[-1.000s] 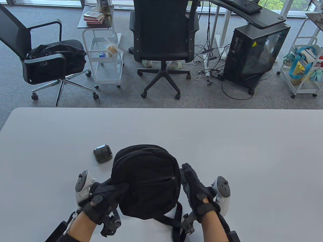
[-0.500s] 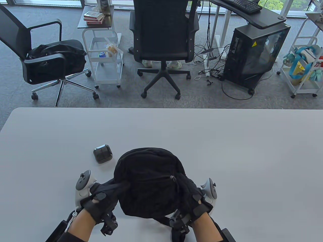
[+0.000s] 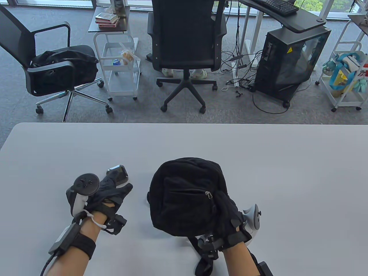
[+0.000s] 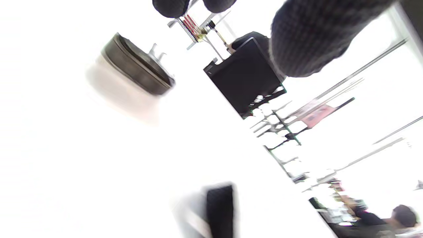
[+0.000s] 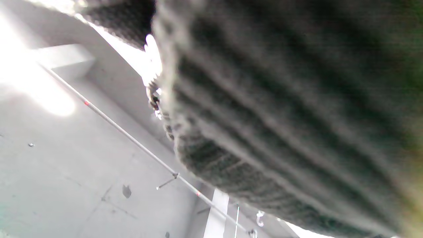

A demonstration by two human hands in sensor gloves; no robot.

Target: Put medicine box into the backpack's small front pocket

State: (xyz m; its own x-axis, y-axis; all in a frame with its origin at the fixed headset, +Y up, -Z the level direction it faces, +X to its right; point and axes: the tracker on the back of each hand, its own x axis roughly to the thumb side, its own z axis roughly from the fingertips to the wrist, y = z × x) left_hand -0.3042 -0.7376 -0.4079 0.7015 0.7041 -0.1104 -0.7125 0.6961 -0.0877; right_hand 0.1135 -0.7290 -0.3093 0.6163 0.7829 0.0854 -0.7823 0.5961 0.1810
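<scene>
The black backpack stands propped on the table, its small front pocket facing up with the zipper pull at the pocket's right end. My right hand grips the backpack's lower right side; its fabric fills the right wrist view. The medicine box, small, dark and translucent, lies left of the backpack. My left hand is open, fingers spread just at the box's near edge. In the left wrist view the box lies on the table, apart from my fingertips.
The grey table stretches wide to the right and behind the backpack. A backpack strap trails toward the table's near edge. Office chairs, carts and a computer tower stand on the floor beyond the far edge.
My left hand let go of the backpack and moved up and left to the medicine box. My right hand shifted the backpack to the right and tipped it up.
</scene>
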